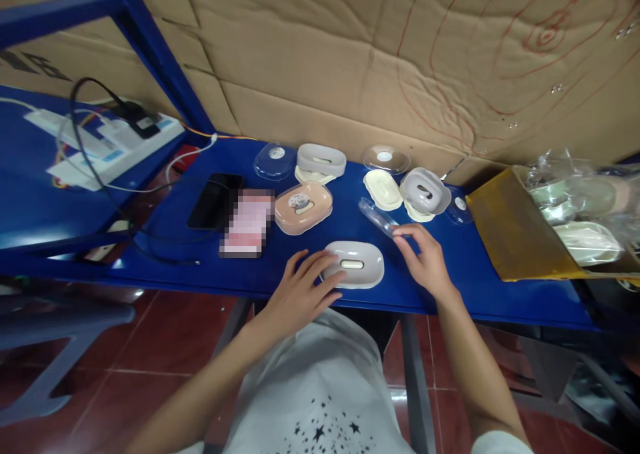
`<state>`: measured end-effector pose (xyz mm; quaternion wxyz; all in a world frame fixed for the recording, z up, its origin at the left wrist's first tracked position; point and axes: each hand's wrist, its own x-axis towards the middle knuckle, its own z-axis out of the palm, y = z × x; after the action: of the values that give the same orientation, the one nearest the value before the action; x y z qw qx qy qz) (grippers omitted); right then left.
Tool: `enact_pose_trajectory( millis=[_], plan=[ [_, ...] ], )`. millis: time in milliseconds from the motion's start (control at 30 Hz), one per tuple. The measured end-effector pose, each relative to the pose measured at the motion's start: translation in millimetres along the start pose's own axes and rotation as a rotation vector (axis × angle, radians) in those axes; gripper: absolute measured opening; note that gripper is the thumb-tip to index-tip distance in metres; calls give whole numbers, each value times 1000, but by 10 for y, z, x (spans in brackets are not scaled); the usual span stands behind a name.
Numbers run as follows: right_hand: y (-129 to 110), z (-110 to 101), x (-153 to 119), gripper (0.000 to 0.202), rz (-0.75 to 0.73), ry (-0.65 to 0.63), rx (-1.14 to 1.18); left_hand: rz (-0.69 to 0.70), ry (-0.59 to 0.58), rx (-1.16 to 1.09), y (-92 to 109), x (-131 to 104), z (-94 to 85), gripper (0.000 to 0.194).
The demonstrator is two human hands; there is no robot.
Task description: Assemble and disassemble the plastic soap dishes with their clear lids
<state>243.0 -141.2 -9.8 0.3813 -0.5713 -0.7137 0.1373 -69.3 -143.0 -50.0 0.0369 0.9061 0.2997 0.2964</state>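
We see the left hand [307, 286] with its fingers spread apart over the left end of a grey dish [369, 271], which lies on the blue table [345, 231] near its front edge, directly before the wearer. We cannot tell how firmly those fingertips press on it. The dish shows a pale slot [352, 265] in its middle. Our right hand [423, 257] has thumb and forefinger clamped on the near end of a clear plastic cover [376, 215], held tilted just beyond the dish and apart from it; we cannot tell whether its far end touches the table. Behind the left hand we find a peach dish [310, 215] with a round sticker, and past it another grey dish [321, 155] resting on a cream tray [305, 176]. Beyond the right hand, a third grey dish [439, 197] sits beside a second cream tray [383, 189], and more clear covers [386, 167] lie around them. To our left are a black phone [213, 204] and a power strip [125, 157] with cables; to our right, a cardboard box [510, 234] holds dishes in clear wrapping [587, 243].
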Motion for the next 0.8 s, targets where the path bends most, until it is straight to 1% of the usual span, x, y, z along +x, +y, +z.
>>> enact_pose_trajectory(
  millis=[33, 100, 167, 200, 267, 333, 400, 467, 567, 600, 667, 733, 800],
  plan=[
    [-76, -76, -77, 17, 68, 50, 153, 5, 53, -22, -1, 40, -4, 33],
    [-250, -169, -195, 20, 187, 123, 454, 10, 199, -63, -2, 132, -53, 44],
    [-424, -181, -261, 26, 303, 120, 716, 35, 317, -101, 2, 223, -152, 54],
    [-498, -163, -276, 30, 365, 97, 820, 64, 331, -128, 8, 265, -213, 57],
    [-603, -97, -283, 34, 490, 48, 964, 133, 285, -194, 28, 328, -329, 56],
    [-639, -12, -281, 35, 584, 30, 1034, 185, 221, -243, 48, 358, -404, 48],
    [-616, 72, -293, 36, 618, 18, 1036, 194, 200, -248, 47, 352, -415, 43],
    [-555, 146, -329, 40, 555, 32, 954, 166, 211, -251, 13, 316, -373, 44],
    [-434, 227, -414, 48, 309, 76, 707, 69, 205, -305, -90, 240, -259, 48],
    [-393, 244, -444, 51, 223, 62, 612, 35, 189, -321, -128, 216, -219, 48],
    [-316, 269, -495, 56, 95, -15, 412, -10, 142, -333, -195, 174, -145, 46],
    [-249, 283, -527, 55, 8, -90, 232, -26, 98, -326, -240, 144, -88, 45],
    [-191, 294, -543, 53, -51, -137, 107, -39, 65, -312, -260, 123, -51, 45]
  ],
)
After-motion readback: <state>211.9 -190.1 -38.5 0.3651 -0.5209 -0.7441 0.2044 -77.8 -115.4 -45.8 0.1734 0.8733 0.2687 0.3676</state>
